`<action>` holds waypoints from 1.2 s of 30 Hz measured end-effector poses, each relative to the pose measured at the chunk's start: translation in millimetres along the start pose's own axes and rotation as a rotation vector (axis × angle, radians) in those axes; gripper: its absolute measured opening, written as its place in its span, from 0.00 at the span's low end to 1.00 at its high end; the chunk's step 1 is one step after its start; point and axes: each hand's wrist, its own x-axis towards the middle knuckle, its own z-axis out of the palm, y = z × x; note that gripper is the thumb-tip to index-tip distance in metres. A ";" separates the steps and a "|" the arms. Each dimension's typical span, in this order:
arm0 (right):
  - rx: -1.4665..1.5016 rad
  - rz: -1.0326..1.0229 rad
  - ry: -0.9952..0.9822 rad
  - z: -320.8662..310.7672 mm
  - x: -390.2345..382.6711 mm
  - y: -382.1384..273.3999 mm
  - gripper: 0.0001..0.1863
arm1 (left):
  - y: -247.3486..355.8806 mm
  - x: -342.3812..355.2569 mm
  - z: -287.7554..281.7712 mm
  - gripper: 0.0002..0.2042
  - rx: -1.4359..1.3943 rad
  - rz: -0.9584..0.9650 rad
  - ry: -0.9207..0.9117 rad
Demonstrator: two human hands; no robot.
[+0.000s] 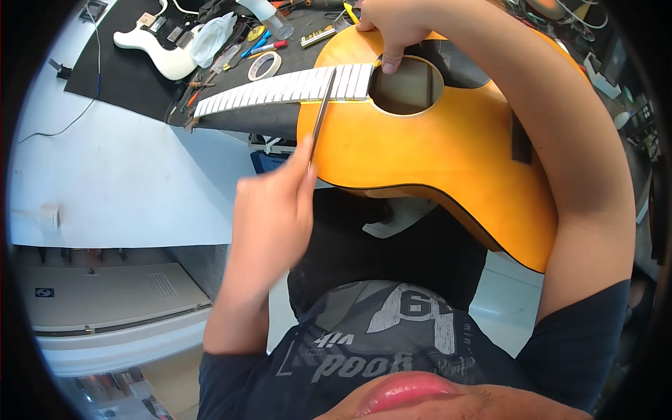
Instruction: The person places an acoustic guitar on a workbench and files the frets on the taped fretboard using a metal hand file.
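An acoustic guitar [392, 154] with an orange-yellow top lies across in front of me, its neck pointing left. White strips cover the fretboard [280, 87], with thin lines between them. My left hand [276, 203], slightly blurred, pinches a narrow dark file [321, 122]. The file slants up from my fingers and crosses the fretboard near the body joint. My right forearm reaches over the guitar body. Its hand [397, 26] rests spread on the guitar top, thumb at the sound hole's edge by the fretboard end; some fingers are hidden.
On the dark bench mat, a white electric guitar body [164, 52], a tape roll [264, 66], pens [269, 47] and a clear plastic bag [212, 40] lie beyond the neck. Cables [588, 14] clutter the far right. A beige cabinet [105, 297] stands at lower left.
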 end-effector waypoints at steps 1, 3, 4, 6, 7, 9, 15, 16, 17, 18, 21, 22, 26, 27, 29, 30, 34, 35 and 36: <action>-0.015 -0.004 0.043 0.1 -2.4 0.4 0.38 | 6.9 21.2 -1.0 0.18 0.031 -0.027 -0.014; -0.006 -0.016 0.066 1.9 -4.9 2.4 0.39 | 8.4 45.1 0.8 0.17 0.024 -0.035 -0.005; 0.002 -0.020 0.084 3.7 -5.0 5.2 0.39 | 9.3 50.1 3.1 0.17 0.010 -0.038 0.003; 0.006 -0.003 0.086 13.7 0.9 13.8 0.39 | 11.4 16.8 1.5 0.17 0.008 -0.011 -0.016; 0.009 0.010 0.097 16.5 5.1 16.6 0.40 | 9.0 -9.9 -0.1 0.17 -0.011 -0.039 -0.040; 0.014 0.015 0.015 0.6 1.7 3.5 0.40 | 4.4 -24.5 -4.1 0.17 -0.024 -0.075 -0.064; 0.023 -0.005 0.062 1.6 -6.4 3.2 0.41 | 1.2 39.7 3.4 0.20 0.072 0.072 0.025; 0.031 -0.008 0.098 2.6 -6.6 3.7 0.41 | 0.4 46.0 4.0 0.20 0.078 0.073 0.039; 0.028 -0.011 0.099 0.7 -6.1 3.8 0.41 | 0.6 47.7 3.8 0.20 0.087 0.074 0.053; 0.027 -0.003 0.066 2.7 -6.6 8.2 0.41 | 0.2 38.6 7.1 0.20 0.080 0.080 0.046; -0.013 0.026 0.042 8.6 3.6 4.0 0.42 | -5.3 -14.3 1.5 0.19 -0.080 0.022 0.015; -0.059 0.024 0.052 8.9 6.8 0.8 0.42 | 2.0 -28.8 -6.6 0.18 -0.041 -0.060 -0.066; -0.011 -0.040 0.033 0.0 -2.6 7.3 0.42 | 5.4 14.0 -2.5 0.18 0.004 -0.075 -0.059; -0.028 -0.046 0.063 0.8 1.5 6.5 0.42 | 4.2 23.4 -4.1 0.18 0.009 -0.085 -0.051; -0.049 -0.046 0.087 0.2 2.3 3.8 0.42 | 2.6 39.0 -4.0 0.18 0.046 -0.025 -0.027; -0.049 -0.033 0.079 1.1 -1.8 5.8 0.42 | 4.6 42.7 0.2 0.18 0.055 0.011 -0.018; 0.002 -0.045 0.029 1.7 -2.2 9.4 0.41 | -10.2 -32.8 -6.0 0.19 0.002 -0.006 -0.084; -0.002 -0.054 0.037 -0.1 2.6 6.1 0.41 | -2.2 -40.5 -9.8 0.19 0.058 -0.019 -0.066; -0.026 0.012 0.048 4.3 7.6 2.7 0.42 | -0.2 -32.5 -9.3 0.19 0.051 -0.028 -0.061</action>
